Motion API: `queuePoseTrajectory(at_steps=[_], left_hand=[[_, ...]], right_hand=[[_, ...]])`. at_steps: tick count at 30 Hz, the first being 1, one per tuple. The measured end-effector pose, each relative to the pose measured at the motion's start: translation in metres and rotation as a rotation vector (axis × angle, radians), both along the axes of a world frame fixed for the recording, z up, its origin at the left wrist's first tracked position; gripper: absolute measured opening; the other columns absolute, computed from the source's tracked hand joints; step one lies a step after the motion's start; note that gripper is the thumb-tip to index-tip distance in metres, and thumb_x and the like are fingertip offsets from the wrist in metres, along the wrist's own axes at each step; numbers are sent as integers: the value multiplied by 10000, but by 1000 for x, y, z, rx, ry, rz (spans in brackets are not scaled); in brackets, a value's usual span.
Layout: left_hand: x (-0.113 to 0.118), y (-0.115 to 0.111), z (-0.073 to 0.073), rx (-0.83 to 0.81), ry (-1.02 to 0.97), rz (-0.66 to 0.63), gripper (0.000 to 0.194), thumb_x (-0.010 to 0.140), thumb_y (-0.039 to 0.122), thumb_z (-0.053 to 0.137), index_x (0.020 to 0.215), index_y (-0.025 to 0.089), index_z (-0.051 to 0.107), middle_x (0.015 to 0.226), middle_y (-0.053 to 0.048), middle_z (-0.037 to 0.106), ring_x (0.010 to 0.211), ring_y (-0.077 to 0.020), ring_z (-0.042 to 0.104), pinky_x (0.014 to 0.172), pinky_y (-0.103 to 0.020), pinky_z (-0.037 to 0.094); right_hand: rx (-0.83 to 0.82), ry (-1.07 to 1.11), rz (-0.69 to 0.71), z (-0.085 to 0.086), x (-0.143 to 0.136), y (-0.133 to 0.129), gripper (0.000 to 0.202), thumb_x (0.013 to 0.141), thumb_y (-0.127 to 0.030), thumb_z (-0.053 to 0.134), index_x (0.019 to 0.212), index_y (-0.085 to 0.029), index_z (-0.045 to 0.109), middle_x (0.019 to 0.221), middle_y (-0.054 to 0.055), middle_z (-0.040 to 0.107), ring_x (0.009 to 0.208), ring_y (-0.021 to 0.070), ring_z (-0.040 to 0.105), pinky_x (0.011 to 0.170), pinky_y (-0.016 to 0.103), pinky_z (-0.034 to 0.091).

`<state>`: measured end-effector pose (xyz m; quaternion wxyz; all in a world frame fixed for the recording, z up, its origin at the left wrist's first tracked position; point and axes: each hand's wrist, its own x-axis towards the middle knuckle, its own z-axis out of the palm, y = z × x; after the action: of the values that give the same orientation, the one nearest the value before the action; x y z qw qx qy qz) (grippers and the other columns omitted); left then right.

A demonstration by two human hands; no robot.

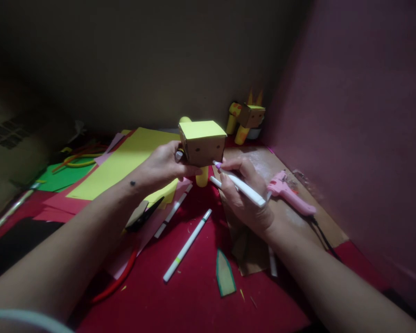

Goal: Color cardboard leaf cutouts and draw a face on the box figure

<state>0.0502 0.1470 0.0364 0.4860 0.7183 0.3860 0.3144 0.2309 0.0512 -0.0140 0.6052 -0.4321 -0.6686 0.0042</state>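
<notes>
A cardboard animal figure (208, 149) with a box-shaped head, yellow paper top and two dark dots on its front is held upright near the middle. My left hand (168, 162) is closed around its left side, thumb under the head; a small white piece (179, 156) shows by the fingers. A yellow leg (202, 177) reaches down below the head. My right hand (244, 192) grips a white marker (246, 188) with a purple band. Its tip is at the lower right of the box front; whether it touches cannot be told. Another white pen end (215, 181) shows beneath that hand.
A finished-looking animal figure (252, 116) stands at the back right. A pink glue gun (291, 193) lies on a cardboard sheet (319, 222). Coloured papers (125, 157), scissors (145, 215), white markers (187, 245) and a green-edged cutout (225, 274) lie on the red surface.
</notes>
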Motion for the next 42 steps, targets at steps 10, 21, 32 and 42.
queuePoseTrajectory(at_steps=[10, 21, 32, 42], left_hand=[[1, -2, 1, 11, 13, 12, 450, 557, 232, 827, 953, 186, 619, 834, -24, 687, 765, -213, 647, 645, -289, 486], [2, -2, 0, 9, -5, 17, 461, 541, 237, 831, 950, 187, 624, 842, -26, 692, 776, -222, 651, 658, -300, 499], [0, 2, -3, 42, 20, -21, 384, 566, 263, 824, 881, 197, 616, 765, -10, 644, 759, -227, 654, 646, -306, 499], [0, 2, -2, 32, 7, -15, 407, 556, 247, 833, 902, 187, 627, 767, -1, 641, 739, -209, 647, 634, -293, 503]], right_hand=[[5, 4, -14, 2, 0, -2, 58, 919, -208, 588, 972, -228, 575, 888, 13, 643, 772, 160, 633, 712, 334, 550], [-13, 40, 2, 1, 0, -3, 60, 919, -208, 599, 970, -232, 575, 874, 5, 630, 773, 155, 630, 714, 332, 546], [14, -16, -28, 3, 0, -3, 68, 923, -185, 592, 968, -233, 578, 897, 13, 647, 818, 161, 648, 743, 336, 562], [23, -26, -13, 2, 1, -2, 51, 923, -202, 597, 960, -231, 577, 891, 9, 648, 801, 163, 645, 728, 333, 559]])
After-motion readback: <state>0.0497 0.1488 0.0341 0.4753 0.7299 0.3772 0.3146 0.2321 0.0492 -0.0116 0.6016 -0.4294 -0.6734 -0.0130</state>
